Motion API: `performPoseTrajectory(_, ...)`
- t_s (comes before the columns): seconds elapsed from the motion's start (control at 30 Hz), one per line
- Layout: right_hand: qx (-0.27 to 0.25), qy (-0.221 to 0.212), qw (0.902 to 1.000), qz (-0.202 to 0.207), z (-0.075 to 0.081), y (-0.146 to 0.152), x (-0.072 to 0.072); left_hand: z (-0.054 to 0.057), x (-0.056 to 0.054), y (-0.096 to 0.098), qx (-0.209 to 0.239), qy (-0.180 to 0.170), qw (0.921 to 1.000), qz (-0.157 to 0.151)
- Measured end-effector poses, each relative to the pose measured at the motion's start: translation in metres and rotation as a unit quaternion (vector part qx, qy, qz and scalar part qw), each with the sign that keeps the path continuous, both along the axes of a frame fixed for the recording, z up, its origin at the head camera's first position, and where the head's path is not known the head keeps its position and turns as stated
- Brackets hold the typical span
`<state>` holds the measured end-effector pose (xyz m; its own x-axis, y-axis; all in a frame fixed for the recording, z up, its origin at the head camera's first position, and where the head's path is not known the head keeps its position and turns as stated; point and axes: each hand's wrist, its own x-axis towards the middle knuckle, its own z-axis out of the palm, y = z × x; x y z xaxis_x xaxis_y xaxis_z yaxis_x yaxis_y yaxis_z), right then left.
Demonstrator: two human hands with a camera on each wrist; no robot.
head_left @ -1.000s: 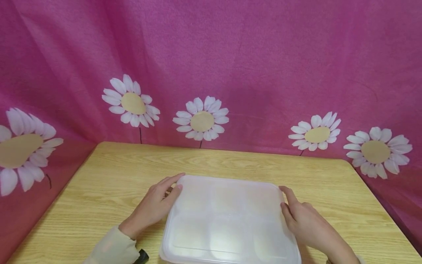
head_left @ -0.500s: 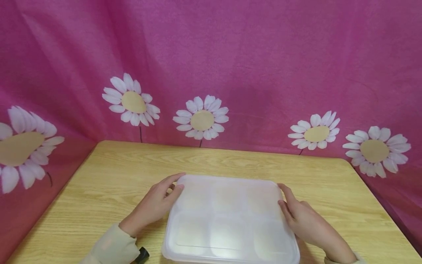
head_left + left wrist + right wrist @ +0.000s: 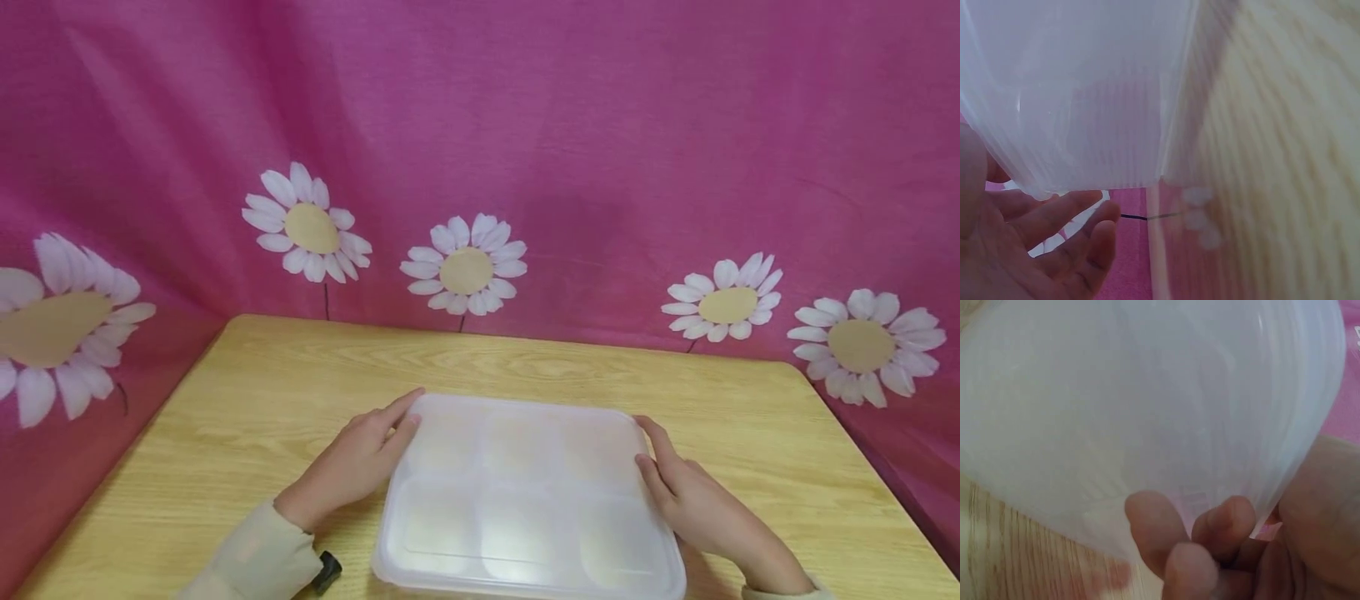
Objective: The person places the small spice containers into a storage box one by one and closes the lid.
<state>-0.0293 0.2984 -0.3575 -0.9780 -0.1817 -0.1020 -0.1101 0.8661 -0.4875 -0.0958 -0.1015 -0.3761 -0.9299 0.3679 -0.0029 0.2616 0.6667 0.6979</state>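
Observation:
A shallow translucent plastic food container [image 3: 525, 483] with a lid stands at the front of the wooden table. Several pale rounded compartments show through the lid; what they hold is too blurred to tell. My left hand [image 3: 360, 458] grips its far left corner, thumb along the lid's edge. In the left wrist view, the other fingers [image 3: 1054, 212] bend around the end of the container's wall [image 3: 1097, 112]. At the right side, near the far corner, my right hand [image 3: 693, 500] holds the rim. The right wrist view has curled fingertips [image 3: 1154, 525] against the container's wall [image 3: 1116, 406].
The light wooden table [image 3: 247, 400] extends behind and to both sides of the container. A pink curtain [image 3: 570, 125] with white daisies hangs along its back and sides. A small black object [image 3: 327, 572] shows by the left sleeve [image 3: 258, 554].
Both hands keep their hold on the container, which has hardly moved. The head view has shifted slightly, so the curtain's flowers sit a little farther right.

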Motion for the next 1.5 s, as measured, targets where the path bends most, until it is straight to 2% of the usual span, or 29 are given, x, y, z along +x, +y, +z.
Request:
performPoseTrajectory(0.17,0.006,-0.002,1.0000,-0.001,-0.001,0.001,-0.002,0.000,0.001,-0.003,-0.024,0.006,0.9996,-0.012)
performPoseTrajectory(0.33,0.047,0.065,0.9968,-0.005,0.002,0.000,-0.001,0.006,0.008,-0.006,-0.048,0.051,0.9966,-0.043)
performPoseTrajectory(0.47,0.016,0.117,0.9930,0.007,0.004,0.000,0.001,0.014,0.019,-0.002,-0.049,0.075,0.9903,-0.107)
performPoseTrajectory(0.57,-0.016,0.140,0.9887,0.052,0.001,-0.002,0.004,0.015,0.028,0.004,-0.056,0.083,0.9821,-0.160)
performPoseTrajectory(0.63,-0.013,0.153,0.9843,0.087,-0.002,-0.004,0.006,0.015,0.032,0.007,-0.062,0.084,0.9790,-0.175)
performPoseTrajectory(0.73,0.000,0.156,0.9811,0.115,-0.007,-0.008,0.008,0.013,0.037,0.011,-0.085,0.092,0.9764,-0.176)
performPoseTrajectory(0.97,0.031,0.138,0.9833,0.115,-0.010,-0.010,0.012,0.009,0.041,0.016,-0.157,0.124,0.9652,-0.169)
performPoseTrajectory(1.2,0.044,0.143,0.9822,0.113,-0.010,-0.010,0.013,0.007,0.039,0.015,-0.154,0.127,0.9625,-0.183)
performPoseTrajectory(1.27,0.024,0.147,0.9829,0.108,-0.012,-0.010,0.012,0.007,0.037,0.014,-0.152,0.130,0.9624,-0.184)
performPoseTrajectory(1.37,-0.078,0.159,0.9784,0.106,-0.019,-0.007,0.004,0.007,0.036,0.014,-0.148,0.128,0.9636,-0.182)
performPoseTrajectory(1.4,-0.116,0.162,0.9743,0.105,-0.023,-0.005,0.001,0.008,0.036,0.014,-0.146,0.125,0.9644,-0.182)
performPoseTrajectory(1.5,-0.223,0.168,0.9523,0.122,-0.035,0.002,-0.006,0.009,0.035,0.014,-0.137,0.117,0.9659,-0.186)
